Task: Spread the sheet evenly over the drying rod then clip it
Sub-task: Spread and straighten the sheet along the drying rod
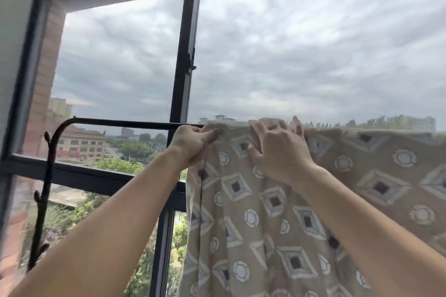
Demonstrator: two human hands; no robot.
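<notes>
A beige sheet (301, 200) with white diamonds and circles hangs over a black drying rod (125, 123) in front of the window. The sheet covers the rod from the middle to the right edge; the rod's left part is bare. My left hand (193, 144) pinches the sheet's left edge at the rod. Just to its right, my right hand (280, 149) grips a fold of the sheet at the top, its fingers curled over the rod line. No clip is visible.
The rod curves down at the left into a black stand with knobs (44, 190). Behind it is a dark-framed window (185, 55) with a latch, a brick wall at the left, and buildings and trees far below.
</notes>
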